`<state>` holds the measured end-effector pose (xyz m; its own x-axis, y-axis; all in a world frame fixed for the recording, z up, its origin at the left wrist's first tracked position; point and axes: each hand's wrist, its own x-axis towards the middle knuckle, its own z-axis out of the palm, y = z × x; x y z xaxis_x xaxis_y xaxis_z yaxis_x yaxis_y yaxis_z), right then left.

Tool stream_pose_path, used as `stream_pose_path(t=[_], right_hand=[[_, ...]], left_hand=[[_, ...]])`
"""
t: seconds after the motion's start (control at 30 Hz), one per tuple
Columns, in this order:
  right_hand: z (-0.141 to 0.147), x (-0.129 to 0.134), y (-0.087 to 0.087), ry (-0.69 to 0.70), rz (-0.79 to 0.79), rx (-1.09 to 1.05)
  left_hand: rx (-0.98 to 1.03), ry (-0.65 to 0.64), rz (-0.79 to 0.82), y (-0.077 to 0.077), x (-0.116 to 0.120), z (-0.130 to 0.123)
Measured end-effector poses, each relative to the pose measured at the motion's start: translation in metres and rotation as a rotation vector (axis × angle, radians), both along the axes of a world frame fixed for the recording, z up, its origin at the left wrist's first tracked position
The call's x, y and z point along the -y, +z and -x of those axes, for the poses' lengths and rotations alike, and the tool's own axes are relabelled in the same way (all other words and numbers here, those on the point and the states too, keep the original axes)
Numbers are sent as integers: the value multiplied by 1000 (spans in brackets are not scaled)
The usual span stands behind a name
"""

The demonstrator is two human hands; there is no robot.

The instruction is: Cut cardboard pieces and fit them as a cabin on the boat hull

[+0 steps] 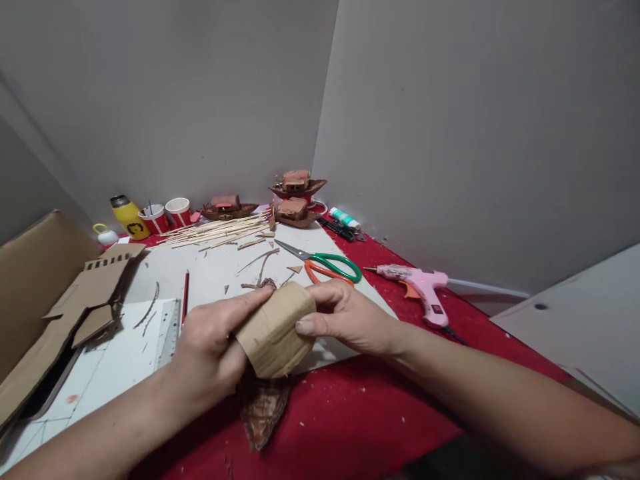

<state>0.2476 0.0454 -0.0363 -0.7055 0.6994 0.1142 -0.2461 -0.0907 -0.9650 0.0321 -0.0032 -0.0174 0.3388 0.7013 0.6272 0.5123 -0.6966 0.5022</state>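
A curved piece of tan cardboard (pixel 277 330) is held between both hands above the table's front edge. My left hand (pixel 213 340) closes on its left side, with the index finger stretched along the upper edge. The thumb and fingers of my right hand (pixel 350 317) pinch its right side. Beneath the cardboard a brown model boat hull (pixel 263 410) shows, its pointed end towards me; the rest of it is hidden by the cardboard and my left hand.
Scissors (pixel 320 261) lie beyond my hands, and a pink glue gun (pixel 417 287) at the right. Wooden sticks (pixel 215 232), finished model boats (pixel 295 210), cups (pixel 179 212) and a yellow bottle (pixel 129 219) stand at the back. Cut cardboard (pixel 100 283) is at the left.
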Motion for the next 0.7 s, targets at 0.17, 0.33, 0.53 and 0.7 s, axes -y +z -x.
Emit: stream_pose_path(t=[0.17,0.33,0.53,0.7], right_hand=[[-2,7,8,-124,-110,5],[-1,-2,2,-148,38,37],[-3,-1,6,68,181,84],[-4,11,9,152,153,56]], left_hand=[[225,38,389,15,2,-12],[-223,-3,-99,14,-6,5],[-584,-150,-579,1,-4,21],[-469,-175,-545,3,5,8]])
